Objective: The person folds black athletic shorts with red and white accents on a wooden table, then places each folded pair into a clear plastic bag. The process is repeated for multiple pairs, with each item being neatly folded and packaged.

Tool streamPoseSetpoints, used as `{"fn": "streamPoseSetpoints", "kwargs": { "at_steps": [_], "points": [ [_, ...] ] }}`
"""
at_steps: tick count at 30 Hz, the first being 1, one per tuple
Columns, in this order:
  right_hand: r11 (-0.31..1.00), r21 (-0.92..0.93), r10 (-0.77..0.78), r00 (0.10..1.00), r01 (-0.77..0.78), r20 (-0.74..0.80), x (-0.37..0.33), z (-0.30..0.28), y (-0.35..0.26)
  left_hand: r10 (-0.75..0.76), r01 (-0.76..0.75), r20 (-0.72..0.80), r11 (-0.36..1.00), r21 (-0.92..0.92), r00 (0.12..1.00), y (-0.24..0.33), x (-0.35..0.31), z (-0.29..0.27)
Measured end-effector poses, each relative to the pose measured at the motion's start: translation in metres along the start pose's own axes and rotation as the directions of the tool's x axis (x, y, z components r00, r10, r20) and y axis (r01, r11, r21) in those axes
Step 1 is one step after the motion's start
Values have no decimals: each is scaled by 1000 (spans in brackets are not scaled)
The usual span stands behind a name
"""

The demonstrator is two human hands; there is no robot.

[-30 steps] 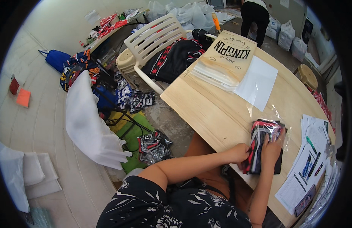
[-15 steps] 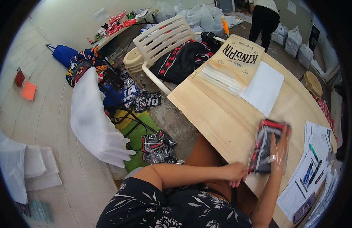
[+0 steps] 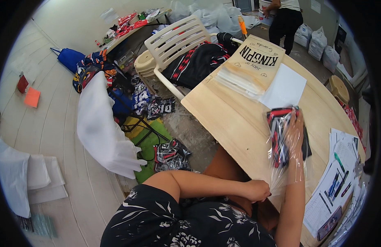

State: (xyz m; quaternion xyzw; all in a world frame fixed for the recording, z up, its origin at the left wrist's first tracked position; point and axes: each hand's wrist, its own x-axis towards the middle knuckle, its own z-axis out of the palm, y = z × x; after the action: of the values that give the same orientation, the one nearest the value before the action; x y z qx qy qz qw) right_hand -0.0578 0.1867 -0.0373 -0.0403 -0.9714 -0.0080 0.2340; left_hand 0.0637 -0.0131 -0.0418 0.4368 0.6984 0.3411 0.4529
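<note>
A folded black, red and white garment (image 3: 277,138) lies inside a clear plastic bag (image 3: 278,175) on the wooden table (image 3: 227,119). My right hand (image 3: 294,133) reaches into the bag and rests on the garment, fingers stretched toward its far edge, with plastic around the wrist. At the table's near edge my left hand (image 3: 258,190) is closed, pinching the near corner of the bag's mouth and pulling the film taut. Just beyond the garment lies a white sheet (image 3: 284,88), beside a stack of clear bags (image 3: 236,84) partly under a tan printed piece (image 3: 256,61).
Papers (image 3: 322,201) with several pens (image 3: 337,185) and a phone (image 3: 329,222) lie at the table's right. A cream plastic chair (image 3: 178,43) holds dark clothing. Bagged garments (image 3: 172,155) lie on the floor at left. Another person (image 3: 285,24) stands at the back.
The garment and bag have moved a little away from me and left, with my right hand deeper toward the far end. My left hand now holds the bag's edge taut. The person behind has shifted.
</note>
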Motion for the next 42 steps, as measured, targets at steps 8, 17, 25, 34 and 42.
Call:
{"fn": "streamPoseSetpoints", "kwargs": {
  "at_steps": [8,17,25,34,42],
  "points": [
    [907,131,384,913,-401,138,-42,-29,6,20,-18,103,1000,-19,994,3,-35,1],
    [965,-6,264,965,-264,-7,-14,6,13,116,-123,197,992,21,973,7,-24,27],
    [850,346,386,917,-397,104,1,-9,-22,195,-458,673,857,237,713,45,-19,-44],
    [865,397,230,945,-307,231,-43,-45,-3,327,85,-541,794,601,775,6,55,-143],
    [835,363,398,909,-414,122,-105,-77,-26,444,-86,-524,816,571,727,-52,41,-133]
  ]
}}
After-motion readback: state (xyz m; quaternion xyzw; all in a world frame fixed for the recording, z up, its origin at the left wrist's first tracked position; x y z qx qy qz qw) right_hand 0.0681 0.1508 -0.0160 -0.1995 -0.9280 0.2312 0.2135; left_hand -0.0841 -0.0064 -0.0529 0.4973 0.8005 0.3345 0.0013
